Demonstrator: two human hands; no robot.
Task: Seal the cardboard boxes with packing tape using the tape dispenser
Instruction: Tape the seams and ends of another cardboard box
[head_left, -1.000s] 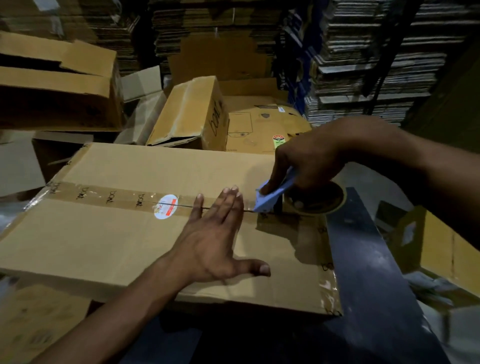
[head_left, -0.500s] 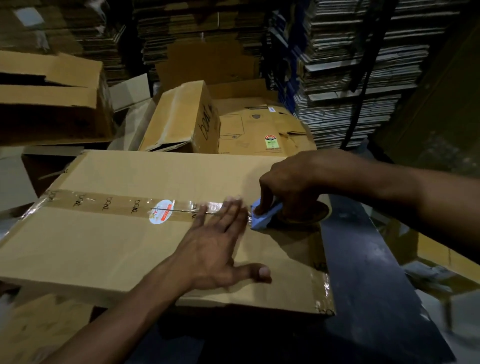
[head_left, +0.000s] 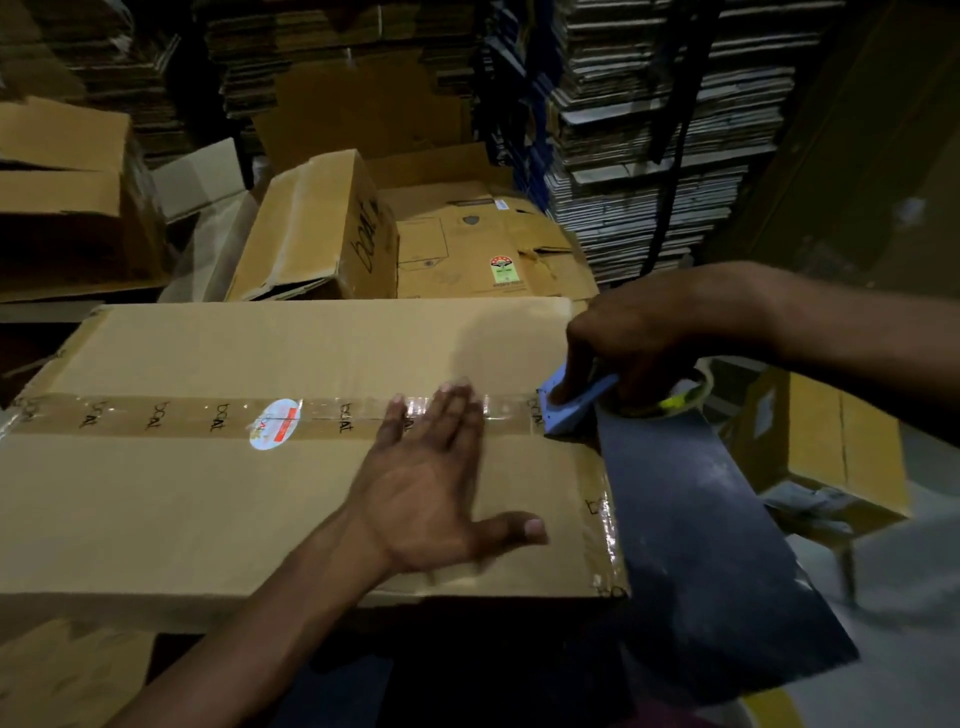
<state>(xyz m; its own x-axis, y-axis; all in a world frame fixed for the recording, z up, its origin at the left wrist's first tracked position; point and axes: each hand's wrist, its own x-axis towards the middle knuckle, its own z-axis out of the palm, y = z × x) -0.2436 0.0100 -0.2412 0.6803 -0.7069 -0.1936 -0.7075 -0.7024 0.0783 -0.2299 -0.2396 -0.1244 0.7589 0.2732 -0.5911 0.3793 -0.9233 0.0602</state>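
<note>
With tape laid along nearly the whole seam of the box, only the last stretch and cut left, probably. Left hand spread flat, pressing tape; right hand gripping dispenser at the box's right edge.
</note>
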